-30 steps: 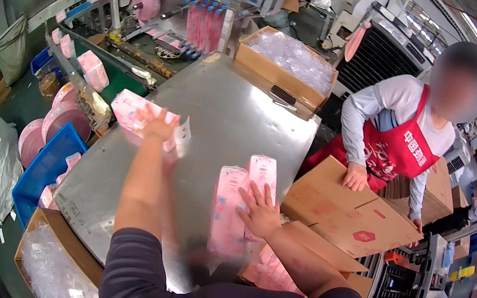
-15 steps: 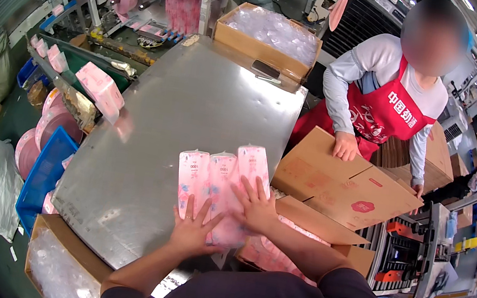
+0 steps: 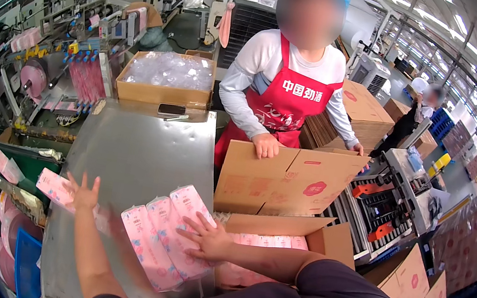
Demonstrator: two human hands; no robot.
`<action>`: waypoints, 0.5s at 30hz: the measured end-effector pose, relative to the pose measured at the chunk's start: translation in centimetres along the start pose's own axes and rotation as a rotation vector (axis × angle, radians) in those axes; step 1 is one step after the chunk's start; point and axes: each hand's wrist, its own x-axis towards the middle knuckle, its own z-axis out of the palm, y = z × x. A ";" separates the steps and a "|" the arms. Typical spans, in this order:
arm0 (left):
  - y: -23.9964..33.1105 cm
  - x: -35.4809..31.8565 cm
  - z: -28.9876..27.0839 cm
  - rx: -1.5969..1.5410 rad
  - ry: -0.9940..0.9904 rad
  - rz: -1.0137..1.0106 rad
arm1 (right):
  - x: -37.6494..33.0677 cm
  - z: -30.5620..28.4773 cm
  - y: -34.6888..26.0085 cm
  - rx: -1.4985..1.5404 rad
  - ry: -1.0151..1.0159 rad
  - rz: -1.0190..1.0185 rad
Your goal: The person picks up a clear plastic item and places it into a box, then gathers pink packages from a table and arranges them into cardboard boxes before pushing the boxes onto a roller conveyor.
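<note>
Three pink tissue packs in clear wrap [image 3: 145, 235] lie side by side on the metal table, close to the box. Across the rightmost of them my right hand [image 3: 210, 241] rests flat with fingers spread. My left hand [image 3: 83, 193] is raised at the table's left side, its fingers stretched apart. It overlaps a single pink tissue pack [image 3: 54, 187] at the end of the conveyor; whether it touches that pack I cannot tell. Under my right forearm, an open cardboard box [image 3: 337, 242] holds rows of pink packs [image 3: 273, 242].
Across the table a person in a red apron [image 3: 292, 104] holds a flattened carton [image 3: 290, 179] upright. At the far end of the metal table [image 3: 145, 147] lies a phone [image 3: 171, 109], beside a carton of clear plastic wrap [image 3: 163, 92]. More packs [image 3: 8, 167] line the conveyor. A blue crate [image 3: 28, 265] stands lower left.
My left hand has left the three packs and moved left to the conveyor's end. My right hand stays on the packs, which now sit slanted. The view has turned right and up.
</note>
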 end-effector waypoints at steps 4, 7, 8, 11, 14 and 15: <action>-1.8 0.2 1.2 0.067 -0.182 0.003 | -0.2 -0.6 0.0 0.014 -0.033 0.007; -5.7 -2.8 4.6 0.054 -0.070 0.286 | -0.5 -0.7 0.2 0.023 -0.036 0.009; -6.1 -5.4 5.0 0.065 -0.051 0.411 | -0.5 -0.5 0.7 0.023 -0.029 0.016; -8.7 -14.5 7.0 -0.244 -0.088 0.768 | -0.1 -1.0 0.6 0.022 -0.055 0.005; -7.0 -23.6 5.6 -0.474 -0.053 0.850 | 0.8 -0.3 0.9 -0.017 -0.021 -0.024; -6.0 -25.9 5.0 -0.492 0.061 0.756 | 1.0 0.6 0.8 -0.028 -0.008 -0.049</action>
